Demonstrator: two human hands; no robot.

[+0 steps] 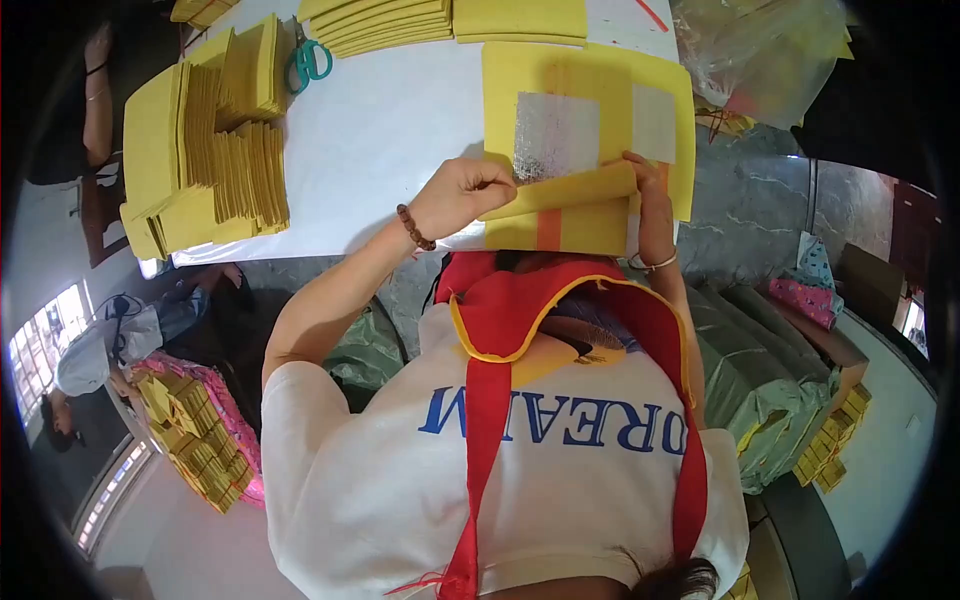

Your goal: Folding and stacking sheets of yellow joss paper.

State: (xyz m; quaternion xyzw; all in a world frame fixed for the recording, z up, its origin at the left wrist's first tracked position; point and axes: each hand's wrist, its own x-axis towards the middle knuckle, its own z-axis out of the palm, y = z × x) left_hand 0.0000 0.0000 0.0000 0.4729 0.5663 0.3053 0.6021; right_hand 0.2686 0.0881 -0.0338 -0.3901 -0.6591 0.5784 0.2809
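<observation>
Both my hands are at a yellow paper sheet near the table's front edge. Its near part is lifted into a rolled-over flap. At the flap's left end, the fingers of my left hand are closed in a pinch. My right hand grips the flap's right end, its fingertips over the top edge. A shiny silver patch and a pale rectangle show on the yellow paper beyond the flap, along with orange stripes. How many layers of paper lie under my hands I cannot tell.
Upright stacks of folded yellow paper stand at the table's left, with teal-handled scissors beside them. More yellow stacks lie at the far edge. A clear plastic bag is at far right. Green wrapped bundles sit right of me.
</observation>
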